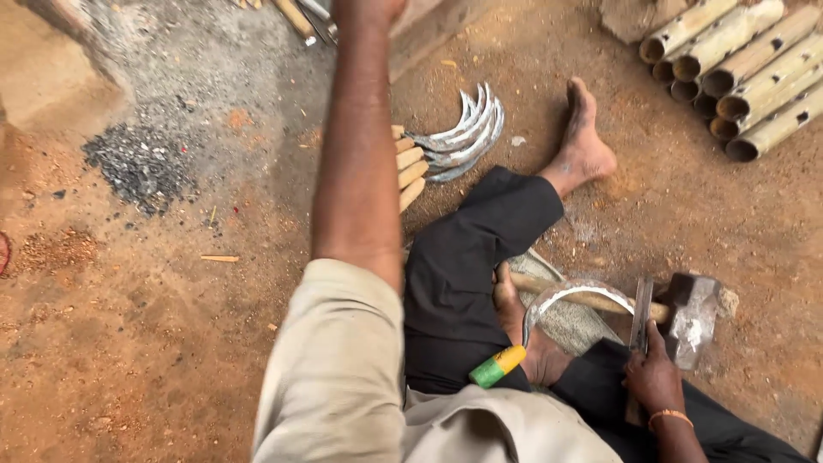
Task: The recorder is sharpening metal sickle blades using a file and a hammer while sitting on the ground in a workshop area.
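Note:
My right hand [656, 377], an orange band on its wrist, is closed on a flat dark metal file [641, 313] held upright beside my lap. Just left of it a curved sickle blade [566, 296] with a green and yellow handle [497, 367] lies across my tucked foot [527, 339]. A hammer with a wooden handle [591, 300] and heavy steel head [690, 317] lies under the blade. My left arm stretches far forward. My left hand [369, 7] is cut off by the top edge, so its fingers are hidden.
A stack of finished sickles [454, 137] with wooden handles lies on the dirt floor by my outstretched bare foot [583, 137]. Bamboo tubes [746, 60] are piled at the top right. A heap of charcoal [141, 163] lies left, and tools [304, 17] lie at the top.

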